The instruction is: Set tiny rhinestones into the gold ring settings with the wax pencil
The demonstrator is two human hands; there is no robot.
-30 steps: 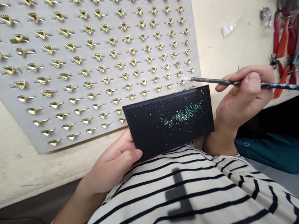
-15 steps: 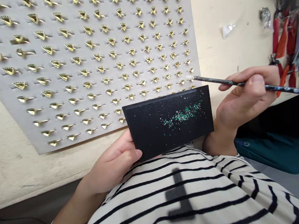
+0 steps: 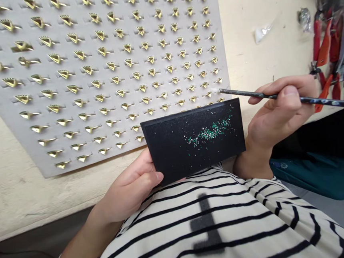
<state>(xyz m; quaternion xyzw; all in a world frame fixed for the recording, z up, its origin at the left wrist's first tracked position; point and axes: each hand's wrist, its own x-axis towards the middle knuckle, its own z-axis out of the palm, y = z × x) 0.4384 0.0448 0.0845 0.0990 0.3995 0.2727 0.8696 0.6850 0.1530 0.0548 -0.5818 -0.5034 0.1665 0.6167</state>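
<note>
My left hand (image 3: 137,184) grips the left end of a black rectangular tray (image 3: 174,157), thumb on top, fingers hidden beneath. Tiny green and clear stones (image 3: 210,133) lie scattered across the tray's right half. In my right hand (image 3: 284,107), pinched between thumb and fingers, is a thin dark pencil-like stick (image 3: 244,93) with a pale tip. That tip hovers over or touches the lower right rows of gold rings; which one I cannot tell. The gold triangular-topped rings (image 3: 96,84) stand in rows in a grey foam board (image 3: 51,163) beyond the tray.
Pliers with red and orange handles (image 3: 323,53) stand at the right edge of the cream table (image 3: 245,2). A small clear plastic bag (image 3: 263,34) and a silvery bundle (image 3: 304,16) lie nearby. Teal fabric (image 3: 323,178) hangs below on the right.
My right hand and the stick have shifted slightly left, moving the pale tip a little along the ring rows. The tray and my left hand stay almost still.
</note>
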